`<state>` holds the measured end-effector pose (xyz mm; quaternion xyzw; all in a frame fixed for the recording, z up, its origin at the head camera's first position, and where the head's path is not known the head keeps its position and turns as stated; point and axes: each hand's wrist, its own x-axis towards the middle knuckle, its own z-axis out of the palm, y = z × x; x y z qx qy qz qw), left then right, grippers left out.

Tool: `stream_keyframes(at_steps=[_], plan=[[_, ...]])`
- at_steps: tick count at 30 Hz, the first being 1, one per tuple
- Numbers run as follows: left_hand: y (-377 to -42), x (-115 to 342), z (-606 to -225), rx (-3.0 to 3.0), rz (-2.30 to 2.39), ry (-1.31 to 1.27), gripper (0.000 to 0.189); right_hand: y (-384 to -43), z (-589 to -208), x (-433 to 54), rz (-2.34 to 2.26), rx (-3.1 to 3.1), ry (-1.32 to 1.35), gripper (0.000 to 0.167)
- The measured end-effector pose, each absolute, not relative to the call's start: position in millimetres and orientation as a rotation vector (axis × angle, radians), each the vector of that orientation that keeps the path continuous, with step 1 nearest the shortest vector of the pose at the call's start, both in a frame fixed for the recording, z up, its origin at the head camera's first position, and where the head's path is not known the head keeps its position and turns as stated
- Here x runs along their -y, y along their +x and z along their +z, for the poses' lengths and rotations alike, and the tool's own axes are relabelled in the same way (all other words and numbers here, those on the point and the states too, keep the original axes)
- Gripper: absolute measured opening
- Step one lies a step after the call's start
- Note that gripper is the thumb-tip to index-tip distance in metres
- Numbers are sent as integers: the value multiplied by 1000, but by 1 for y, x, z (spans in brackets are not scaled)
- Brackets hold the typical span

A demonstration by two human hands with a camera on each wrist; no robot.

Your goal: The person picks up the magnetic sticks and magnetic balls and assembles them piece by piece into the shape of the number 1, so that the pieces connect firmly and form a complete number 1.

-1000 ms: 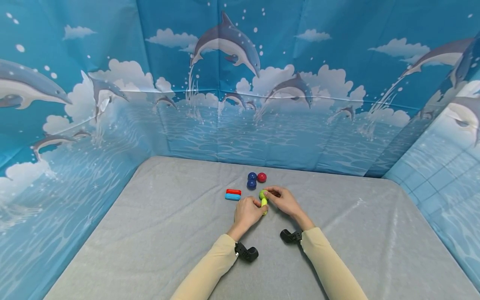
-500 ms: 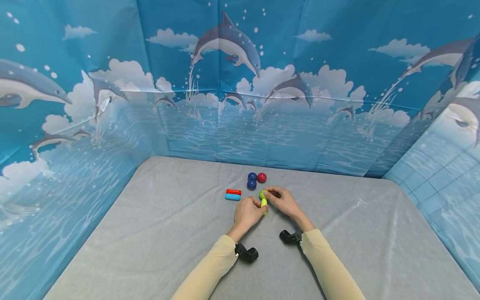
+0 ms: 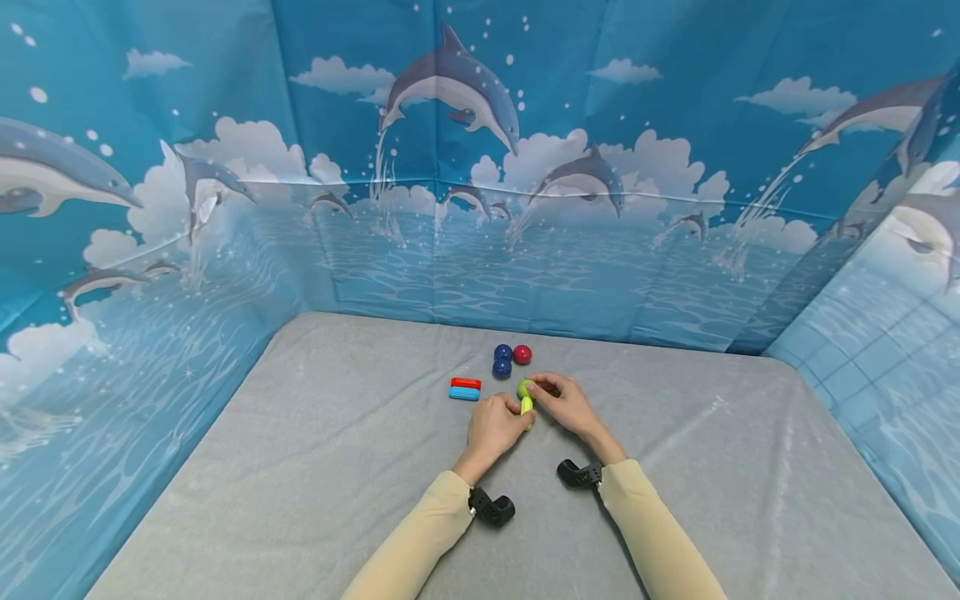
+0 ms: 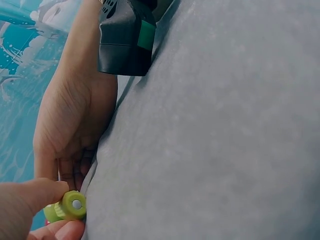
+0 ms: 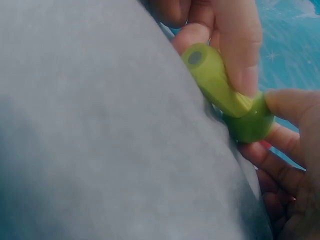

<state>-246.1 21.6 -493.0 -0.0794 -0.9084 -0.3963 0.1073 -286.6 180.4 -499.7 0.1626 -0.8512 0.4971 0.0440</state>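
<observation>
In the head view, my left hand (image 3: 495, 427) pinches a yellow-green rod (image 3: 527, 406) between thumb and fingers. The rod has a round grey disc set in its end, which shows in both wrist views. My right hand (image 3: 567, 407) holds a green ball (image 3: 524, 389) at the rod's far end, thumb on one side and fingers on the other. In the right wrist view, the rod (image 5: 210, 75) meets the ball (image 5: 250, 122) end-on, low over the grey cloth. The left fingers partly cover the rod.
Beyond the hands stand two blue balls (image 3: 502, 369) and a red ball (image 3: 522, 355), close together. A red rod (image 3: 466, 383) and a light blue rod (image 3: 465, 394) lie side by side to the left. A dolphin-print curtain (image 3: 480, 250) rises behind the grey-covered table (image 3: 337, 467).
</observation>
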Motion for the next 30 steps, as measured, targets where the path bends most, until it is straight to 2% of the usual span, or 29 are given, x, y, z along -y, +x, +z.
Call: stream_keyframes(at_steps=[7, 14, 22, 30], plan=[[-244, -22, -494, 2648, -1167, -263, 23, -288, -503, -184, 1487, 2605, 519, 31], [-245, -22, -495, 2635, -1158, -271, 24, -272, -482, -180, 1531, 2550, 590, 28], [-245, -21, -496, 2626, -1151, -291, 24, -288, -503, -186, 1484, 2578, 539, 32], [-246, -18, -495, 2648, -1195, -310, 25, -289, -507, -185, 1455, 2627, 466, 36]])
